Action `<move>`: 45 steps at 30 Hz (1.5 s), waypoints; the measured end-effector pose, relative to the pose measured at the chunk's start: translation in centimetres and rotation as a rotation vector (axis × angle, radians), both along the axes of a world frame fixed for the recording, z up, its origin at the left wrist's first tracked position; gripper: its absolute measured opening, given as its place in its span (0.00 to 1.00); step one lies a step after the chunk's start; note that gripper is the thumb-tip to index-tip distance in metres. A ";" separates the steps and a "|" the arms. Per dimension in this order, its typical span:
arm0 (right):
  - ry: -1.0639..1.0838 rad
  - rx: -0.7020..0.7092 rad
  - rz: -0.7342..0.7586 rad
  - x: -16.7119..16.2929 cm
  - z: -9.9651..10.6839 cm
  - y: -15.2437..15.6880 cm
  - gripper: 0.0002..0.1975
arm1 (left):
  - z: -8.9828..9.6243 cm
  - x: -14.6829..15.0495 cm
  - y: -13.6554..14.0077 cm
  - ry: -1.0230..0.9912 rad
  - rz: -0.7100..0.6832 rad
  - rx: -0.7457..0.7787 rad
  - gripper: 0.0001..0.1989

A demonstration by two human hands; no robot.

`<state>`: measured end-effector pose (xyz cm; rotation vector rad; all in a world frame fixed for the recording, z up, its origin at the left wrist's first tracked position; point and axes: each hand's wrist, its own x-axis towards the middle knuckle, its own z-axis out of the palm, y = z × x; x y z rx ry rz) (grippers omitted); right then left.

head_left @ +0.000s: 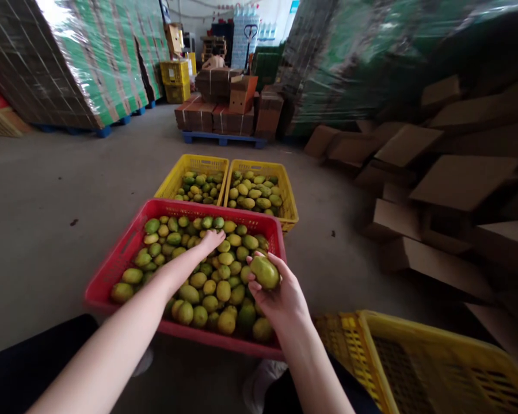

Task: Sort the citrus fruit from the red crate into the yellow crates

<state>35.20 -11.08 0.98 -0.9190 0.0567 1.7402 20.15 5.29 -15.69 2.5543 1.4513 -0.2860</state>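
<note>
In the head view, a rigid plastic red crate with slotted walls holds a layer of smooth, rounded, yellow-green fruits. Above its right part, the right hand has its fingers curled around one plump, faintly glossy green fruit, which sits between thumb and fingertips, against the palm side. The left hand reaches down to the fruits near the crate's far side, fingers bent; whether they grip one I cannot tell. Just beyond the red crate stand two latticed yellow crates of similar fruits; to its right lie flat-sided, matt brown cardboard boxes.
</note>
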 end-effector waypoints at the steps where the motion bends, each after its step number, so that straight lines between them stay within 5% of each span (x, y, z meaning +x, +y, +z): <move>1: -0.005 0.008 -0.008 0.0 0.0 0.1 0.06 | -0.3 0.4 0.6 0.003 0.008 0.002 0.24; 9: -0.040 0.035 -0.007 -0.8 0.3 0.3 0.08 | -1.5 0.4 -0.2 -0.055 0.082 -0.002 0.19; 18: -0.049 0.108 0.081 -1.0 -0.1 0.2 0.09 | 4.8 -5.0 -6.5 -0.201 0.320 -0.046 0.36; 21: -0.084 0.081 0.122 -1.9 -1.5 0.4 0.06 | 5.1 -7.7 -10.9 -0.432 0.505 -0.314 0.31; 26: -0.118 0.010 0.284 -3.8 -3.9 -0.4 0.09 | 5.0 -10.0 -16.2 -1.199 0.851 -1.216 0.34; 29: -0.121 0.010 0.358 -4.5 -4.0 -1.0 0.11 | 7.8 -10.4 -16.4 -1.537 0.874 -1.362 0.28; 32: -0.149 0.070 0.354 -4.7 -2.7 -0.8 0.10 | 12.2 -10.8 -15.4 -1.697 0.762 -1.167 0.19; 35: -0.191 0.215 0.269 -4.7 -0.8 -0.5 0.08 | 15.4 -11.4 -14.9 -1.730 0.607 -0.772 0.16; 40: -0.526 0.729 0.053 -5.0 0.6 -1.6 0.23 | 16.3 -11.1 -15.4 -1.645 0.399 -0.255 0.28; 45: -0.945 0.959 -0.046 -5.8 0.3 -3.0 0.26 | 17.4 -9.8 -16.2 -1.402 0.208 0.177 0.28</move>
